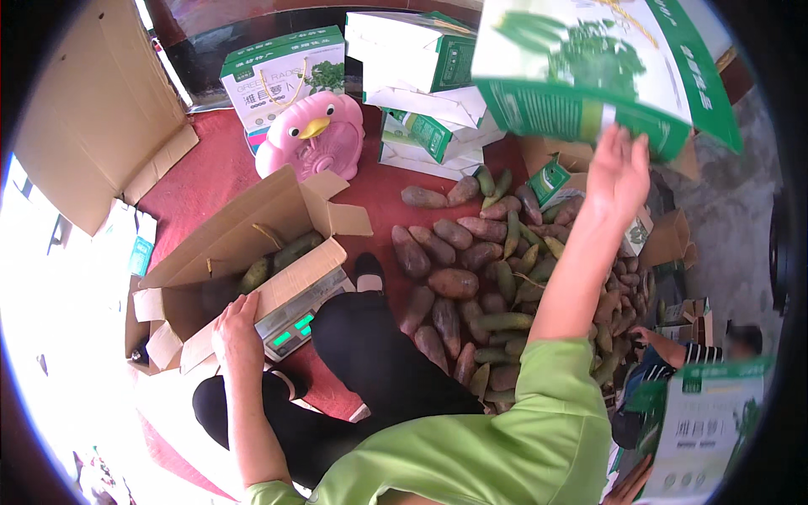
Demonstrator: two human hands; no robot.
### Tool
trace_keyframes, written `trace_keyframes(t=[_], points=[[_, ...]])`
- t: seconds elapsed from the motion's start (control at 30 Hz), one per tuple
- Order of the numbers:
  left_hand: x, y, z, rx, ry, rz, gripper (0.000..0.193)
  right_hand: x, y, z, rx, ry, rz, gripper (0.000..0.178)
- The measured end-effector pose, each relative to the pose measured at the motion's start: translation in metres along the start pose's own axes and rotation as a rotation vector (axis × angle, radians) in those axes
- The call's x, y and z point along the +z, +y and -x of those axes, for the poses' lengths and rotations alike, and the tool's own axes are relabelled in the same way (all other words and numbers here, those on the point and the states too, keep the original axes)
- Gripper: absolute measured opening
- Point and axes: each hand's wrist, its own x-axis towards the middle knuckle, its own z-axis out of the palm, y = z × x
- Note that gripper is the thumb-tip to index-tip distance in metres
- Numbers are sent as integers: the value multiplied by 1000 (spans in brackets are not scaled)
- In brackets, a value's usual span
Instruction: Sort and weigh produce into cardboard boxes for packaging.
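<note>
- The right hand grips the lower edge of a green-and-white carton, which is raised beyond the fingertips at upper right.
- The left hand lies on the near flap of an open brown box; whether it pinches the cardboard, I cannot tell.
- Green vegetables lie inside that box, beyond the left hand.
- A vegetable pile spreads between the hands.

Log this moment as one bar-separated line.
left hand: on open brown carton | right hand: holding raised green-and-white box | nearby: scale, vegetable pile
</note>
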Motion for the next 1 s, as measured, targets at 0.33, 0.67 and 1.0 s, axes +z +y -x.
trace_keyframes(t=[0.33,0.67,1.0], points=[[-2,0,-5,-25,-20,29,36,51,161,-229,516,-21,-490,25],[-3,-3,-3,-26,-33,-6,37,18,221,-109,603,-215,321,40],[6,-12,-2,21,-32,65,41,-108,157,30,809,-491,864,30]])
